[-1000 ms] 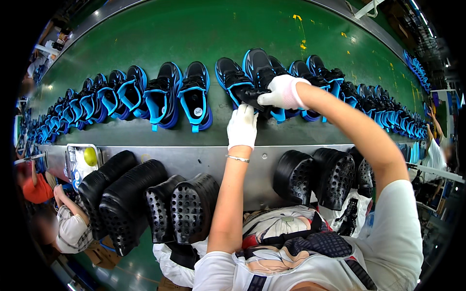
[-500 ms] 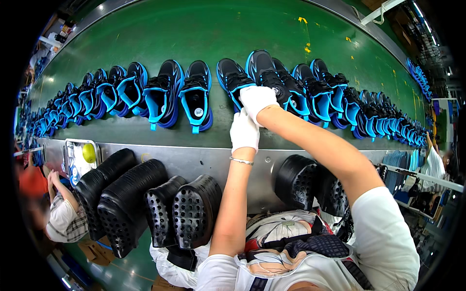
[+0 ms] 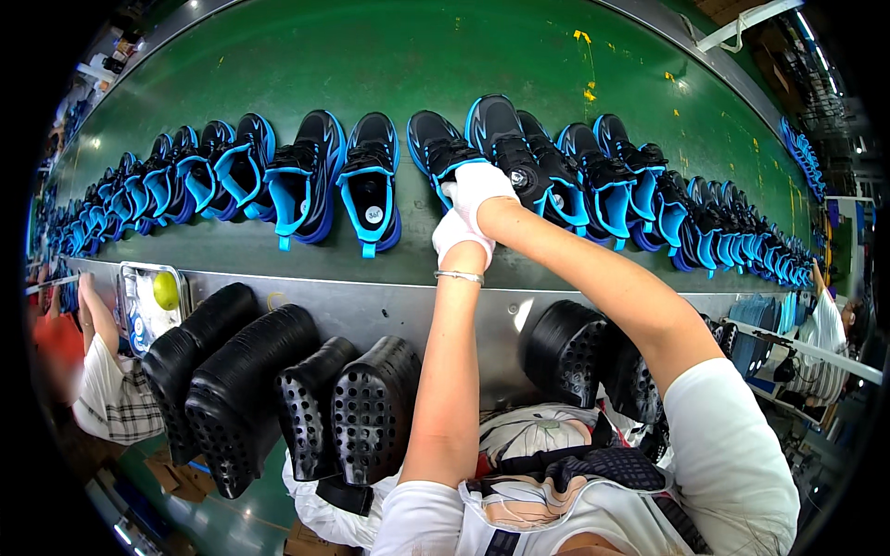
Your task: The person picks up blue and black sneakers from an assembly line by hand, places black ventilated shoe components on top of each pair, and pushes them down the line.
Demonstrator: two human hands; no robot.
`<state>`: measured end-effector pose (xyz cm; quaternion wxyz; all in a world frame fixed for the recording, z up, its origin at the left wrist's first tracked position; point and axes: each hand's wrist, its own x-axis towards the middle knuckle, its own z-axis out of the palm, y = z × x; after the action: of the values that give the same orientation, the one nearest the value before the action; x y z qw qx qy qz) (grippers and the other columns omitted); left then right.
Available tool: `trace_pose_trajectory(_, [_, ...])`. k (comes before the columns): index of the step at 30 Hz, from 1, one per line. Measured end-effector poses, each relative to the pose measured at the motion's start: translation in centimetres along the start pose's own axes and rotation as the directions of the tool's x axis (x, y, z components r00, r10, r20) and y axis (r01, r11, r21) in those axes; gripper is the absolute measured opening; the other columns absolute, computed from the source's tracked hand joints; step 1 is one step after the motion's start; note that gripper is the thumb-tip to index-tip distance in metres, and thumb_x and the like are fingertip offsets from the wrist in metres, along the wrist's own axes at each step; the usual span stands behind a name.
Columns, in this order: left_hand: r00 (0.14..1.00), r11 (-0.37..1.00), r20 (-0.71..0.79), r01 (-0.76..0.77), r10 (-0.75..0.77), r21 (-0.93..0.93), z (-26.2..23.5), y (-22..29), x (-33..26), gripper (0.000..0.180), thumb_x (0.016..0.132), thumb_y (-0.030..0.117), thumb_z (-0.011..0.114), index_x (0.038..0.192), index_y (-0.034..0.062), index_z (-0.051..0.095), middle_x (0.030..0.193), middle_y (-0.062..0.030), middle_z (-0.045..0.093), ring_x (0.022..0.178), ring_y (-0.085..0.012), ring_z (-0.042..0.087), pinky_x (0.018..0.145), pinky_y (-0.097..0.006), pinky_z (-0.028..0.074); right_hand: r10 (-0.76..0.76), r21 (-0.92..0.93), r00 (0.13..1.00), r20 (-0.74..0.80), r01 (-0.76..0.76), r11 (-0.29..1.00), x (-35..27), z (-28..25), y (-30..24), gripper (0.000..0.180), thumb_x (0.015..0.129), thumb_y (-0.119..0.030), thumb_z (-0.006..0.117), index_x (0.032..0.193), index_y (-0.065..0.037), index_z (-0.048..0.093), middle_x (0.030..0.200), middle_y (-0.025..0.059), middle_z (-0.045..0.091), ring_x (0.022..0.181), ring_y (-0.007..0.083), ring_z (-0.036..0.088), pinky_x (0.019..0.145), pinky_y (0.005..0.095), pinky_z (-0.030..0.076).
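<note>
Both my hands wear white gloves and meet at the heel of a black-and-blue sneaker [image 3: 434, 137], whose toe points away from me on the green belt. My right hand [image 3: 480, 192] is closed at the back of its collar and hides the heel. Just below and touching it, my left hand [image 3: 461, 237] is closed around the lower heel; most fingertips are hidden. A second sneaker [image 3: 496, 120] stands close on the right, with a round dark piece [image 3: 522, 174] near its opening. To the left, another sneaker [image 3: 371, 153] stands apart, an insole with a round pale label inside.
Long rows of similar sneakers [image 3: 306, 157] run along the belt [image 3: 445, 56] to both sides. Black perforated boot-shaped forms [image 3: 375, 398] line the metal ledge [image 3: 389, 306] at my front. A metal tray [image 3: 130, 320] holds a green fruit [image 3: 166, 290]. A person [image 3: 116, 389] sits at left.
My hands have shifted slightly left and down at the sneaker's heel, the left hand more bent at the wrist. The sneakers have drifted slightly left in view. The person at left has raised an arm.
</note>
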<state>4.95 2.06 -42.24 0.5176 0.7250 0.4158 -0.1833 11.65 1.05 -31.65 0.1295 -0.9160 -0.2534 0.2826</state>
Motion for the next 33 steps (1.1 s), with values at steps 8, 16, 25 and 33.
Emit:
trace_pose_trajectory(8, [0.993,0.854,0.113,-0.088,0.034,0.513,-3.8,6.5,-5.0,0.029,0.091,0.025,0.053,0.112,0.0094,0.065,0.111,-0.0129,0.067,0.102,-0.0289,0.064,0.08,-0.038,0.052,-0.173,-0.005,0.985,0.02,0.173,0.985,1.7,-0.6,2.5,0.034,0.084,-0.028,0.061,0.103,0.0,0.065,0.104,0.0229,0.064,0.097,0.0384,0.061,0.085,0.0418,0.049])
trace_pose_trajectory(16, [0.805,0.838,-0.248,-0.481,0.539,0.257,-6.1,2.5,-8.6,0.032,0.08,0.029,0.068,0.102,0.006,0.063,0.105,-0.0155,0.06,0.093,-0.0335,0.061,0.081,-0.041,0.049,-0.055,-0.158,0.969,0.241,0.095,0.983,-1.7,-8.7,3.0,0.03,0.082,-0.025,0.059,0.098,0.0,0.064,0.097,0.0221,0.066,0.091,0.0321,0.065,0.08,0.0392,0.051])
trace_pose_trajectory(25, [0.94,0.979,-0.311,-0.087,0.142,0.182,-8.6,4.4,-4.6,0.047,0.077,0.032,0.067,0.104,-0.0049,0.061,0.104,-0.0273,0.063,0.1,-0.0414,0.059,0.087,-0.042,0.047,-0.206,-0.309,0.967,0.152,0.245,0.919,0.9,-3.6,1.5,0.043,0.077,-0.028,0.073,0.107,0.002,0.064,0.109,0.0204,0.065,0.102,0.0316,0.064,0.086,0.0371,0.052])
trace_pose_trajectory(33, [0.945,0.981,-0.323,0.01,0.054,0.192,-8.7,5.4,-3.6,0.038,0.075,0.029,0.07,0.096,-0.0033,0.067,0.096,-0.0255,0.066,0.092,-0.0401,0.063,0.082,-0.042,0.05,-0.145,-0.271,0.964,0.223,0.204,0.941,2.6,-2.7,1.5,0.027,0.078,-0.013,0.066,0.102,-0.001,0.068,0.104,0.0198,0.067,0.098,0.0321,0.065,0.084,0.0382,0.053])
